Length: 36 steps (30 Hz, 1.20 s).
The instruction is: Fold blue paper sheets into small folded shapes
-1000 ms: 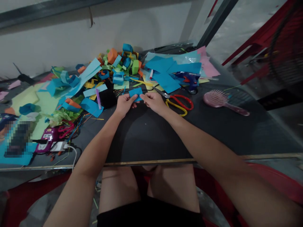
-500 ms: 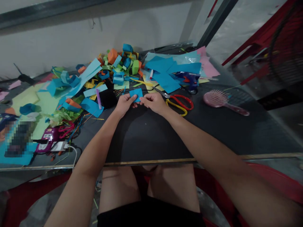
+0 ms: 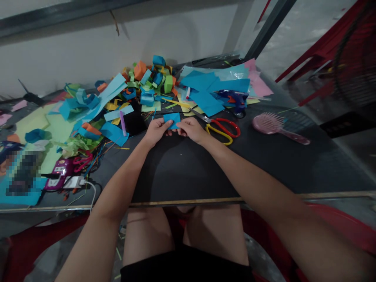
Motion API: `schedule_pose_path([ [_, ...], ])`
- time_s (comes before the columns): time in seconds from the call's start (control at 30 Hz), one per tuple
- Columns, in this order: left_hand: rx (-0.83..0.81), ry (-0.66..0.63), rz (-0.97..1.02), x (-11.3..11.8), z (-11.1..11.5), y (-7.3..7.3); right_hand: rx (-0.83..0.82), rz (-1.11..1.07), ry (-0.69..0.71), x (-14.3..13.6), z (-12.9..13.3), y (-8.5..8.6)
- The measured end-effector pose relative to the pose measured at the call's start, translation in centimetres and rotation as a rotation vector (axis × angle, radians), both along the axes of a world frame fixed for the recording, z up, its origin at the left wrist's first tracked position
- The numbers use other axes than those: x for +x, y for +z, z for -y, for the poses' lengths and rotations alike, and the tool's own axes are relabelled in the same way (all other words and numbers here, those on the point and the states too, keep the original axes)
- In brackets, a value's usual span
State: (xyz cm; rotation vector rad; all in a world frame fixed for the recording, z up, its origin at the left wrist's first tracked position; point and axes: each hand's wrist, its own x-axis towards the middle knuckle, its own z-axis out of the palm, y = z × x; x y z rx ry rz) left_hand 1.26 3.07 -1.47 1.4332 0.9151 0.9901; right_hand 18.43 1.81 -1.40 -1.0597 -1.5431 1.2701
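Observation:
A small piece of blue paper (image 3: 172, 119) is pinched between both hands, a little above the dark tabletop (image 3: 182, 172). My left hand (image 3: 158, 131) grips its left side, thumb on top. On its lower right edge, my right hand (image 3: 191, 129) closes with thumb and fingertips; the fingers beneath are partly hidden. Just right of my right hand lie scissors (image 3: 223, 130) with red and yellow handles. A black square item (image 3: 134, 122) and a purple marker-like stick (image 3: 122, 123) rest left of my left hand.
Behind the hands rises a heap of folded paper pieces (image 3: 147, 80) in several colours. Blue sheets (image 3: 205, 90) and a blue glue gun (image 3: 235, 98) lie back right, a pink hairbrush (image 3: 276, 126) farther right. At left are a purple device (image 3: 60, 172) and white charger (image 3: 75, 181) with cable.
Both hands have shifted slightly right and down with the blue paper, which now sits more level. My right fingers have moved in closer under its edge.

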Motion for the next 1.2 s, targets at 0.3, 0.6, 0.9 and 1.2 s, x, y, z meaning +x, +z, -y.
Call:
schedule_pose_path([
  [0.3,-0.044,0.052,0.004,0.07,-0.18,-0.09,0.118,0.090,0.100,0.42,-0.56,-0.70],
  [0.6,-0.033,0.040,0.008,0.04,-0.08,-0.06,0.195,0.198,0.063,0.41,-0.39,-0.52],
  [0.9,-0.053,0.072,-0.008,0.28,0.06,0.14,0.217,0.222,0.048,0.43,-0.27,-0.36],
  [1.2,-0.057,0.028,0.032,0.14,0.04,0.23,-0.005,-0.063,0.097,-0.18,-0.10,-0.57],
])
